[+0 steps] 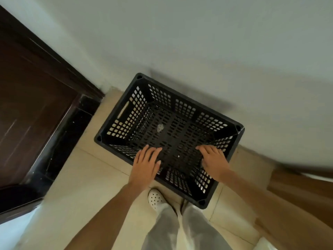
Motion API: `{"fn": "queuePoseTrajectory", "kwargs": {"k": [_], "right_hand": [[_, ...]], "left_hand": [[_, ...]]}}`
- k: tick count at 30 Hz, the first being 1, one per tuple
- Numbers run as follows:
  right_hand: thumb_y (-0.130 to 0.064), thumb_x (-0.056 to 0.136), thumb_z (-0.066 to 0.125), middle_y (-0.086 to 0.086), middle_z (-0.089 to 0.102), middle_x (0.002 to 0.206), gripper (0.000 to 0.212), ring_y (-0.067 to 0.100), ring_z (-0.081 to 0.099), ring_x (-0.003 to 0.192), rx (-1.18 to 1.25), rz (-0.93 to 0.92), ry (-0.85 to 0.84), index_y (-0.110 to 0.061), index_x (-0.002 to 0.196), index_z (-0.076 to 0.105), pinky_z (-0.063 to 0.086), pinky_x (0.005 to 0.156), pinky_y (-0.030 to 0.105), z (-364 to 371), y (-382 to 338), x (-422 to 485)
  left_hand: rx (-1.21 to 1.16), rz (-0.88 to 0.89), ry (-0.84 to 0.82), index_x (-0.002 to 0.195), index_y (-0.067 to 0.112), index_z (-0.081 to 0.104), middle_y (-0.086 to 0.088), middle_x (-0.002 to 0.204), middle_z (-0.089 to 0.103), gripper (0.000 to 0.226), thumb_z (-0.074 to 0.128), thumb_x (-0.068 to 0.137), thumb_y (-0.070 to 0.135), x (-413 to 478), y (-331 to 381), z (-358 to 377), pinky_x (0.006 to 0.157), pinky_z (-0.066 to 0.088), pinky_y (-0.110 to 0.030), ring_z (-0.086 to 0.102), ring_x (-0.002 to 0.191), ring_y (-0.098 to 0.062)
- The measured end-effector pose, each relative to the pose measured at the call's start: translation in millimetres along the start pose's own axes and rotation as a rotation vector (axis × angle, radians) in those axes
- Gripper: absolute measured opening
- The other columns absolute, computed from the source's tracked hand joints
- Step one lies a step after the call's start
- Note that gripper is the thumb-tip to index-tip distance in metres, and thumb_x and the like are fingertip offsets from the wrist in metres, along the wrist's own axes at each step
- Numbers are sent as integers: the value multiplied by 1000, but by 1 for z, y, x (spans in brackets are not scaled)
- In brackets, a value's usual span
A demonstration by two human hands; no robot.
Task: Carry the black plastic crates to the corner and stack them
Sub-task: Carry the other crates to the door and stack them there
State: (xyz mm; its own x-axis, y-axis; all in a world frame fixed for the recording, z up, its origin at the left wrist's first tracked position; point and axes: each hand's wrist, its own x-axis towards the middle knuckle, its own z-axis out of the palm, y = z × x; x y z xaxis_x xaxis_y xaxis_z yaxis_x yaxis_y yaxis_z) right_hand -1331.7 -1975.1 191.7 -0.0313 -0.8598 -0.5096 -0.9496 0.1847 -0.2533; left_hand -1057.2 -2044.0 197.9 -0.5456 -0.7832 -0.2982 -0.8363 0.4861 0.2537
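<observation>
A black plastic crate (180,98) with perforated walls and floor stands on the beige tiled floor, tight against the white wall, next to the dark door frame. Whether another crate is under it I cannot tell. A small crumpled scrap (160,127) lies on its floor. My left hand (146,164) hovers over the crate's near long rim with fingers spread, holding nothing. My right hand (213,160) is over the same rim further right, fingers also apart and empty.
A dark brown wooden door (30,98) and its black threshold (59,141) fill the left. The white wall (216,51) runs behind the crate. A brown wooden surface (297,195) is at the right. My foot in a white perforated clog (155,198) stands by the crate.
</observation>
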Motion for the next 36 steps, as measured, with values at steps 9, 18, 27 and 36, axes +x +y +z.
{"fn": "queuePoseTrajectory", "kwargs": {"k": [9,18,27,36], "right_hand": [[-12,92,50,-2,31,151,59,21,25,141,-45,-180,104,-24,146,29,29,111,38,-66,-94,109],[-2,84,53,7,-1,162,86,27,-8,149,-254,-281,238,-17,154,5,-2,121,43,-100,-223,242],[-16,92,54,13,4,162,71,33,-9,148,-510,-212,-72,-7,151,17,-5,121,45,-101,-253,323],[-21,90,58,12,19,158,66,33,3,148,-615,-175,-95,-8,147,28,-7,119,50,-98,-259,338]], "left_hand": [[-79,-334,177,152,18,23,-9,156,28,69,57,92,21,52,-109,-53,122,15,-47,16,150,-29],[-175,-310,55,154,13,15,-10,160,19,79,59,93,36,113,-209,-55,122,17,-46,13,150,-31],[-364,-392,26,139,18,43,0,142,47,55,47,95,50,147,-208,-38,106,39,-39,36,138,-20],[-499,-409,47,124,17,50,0,126,53,45,54,90,46,148,-209,-34,97,44,-34,48,123,-19]]}}
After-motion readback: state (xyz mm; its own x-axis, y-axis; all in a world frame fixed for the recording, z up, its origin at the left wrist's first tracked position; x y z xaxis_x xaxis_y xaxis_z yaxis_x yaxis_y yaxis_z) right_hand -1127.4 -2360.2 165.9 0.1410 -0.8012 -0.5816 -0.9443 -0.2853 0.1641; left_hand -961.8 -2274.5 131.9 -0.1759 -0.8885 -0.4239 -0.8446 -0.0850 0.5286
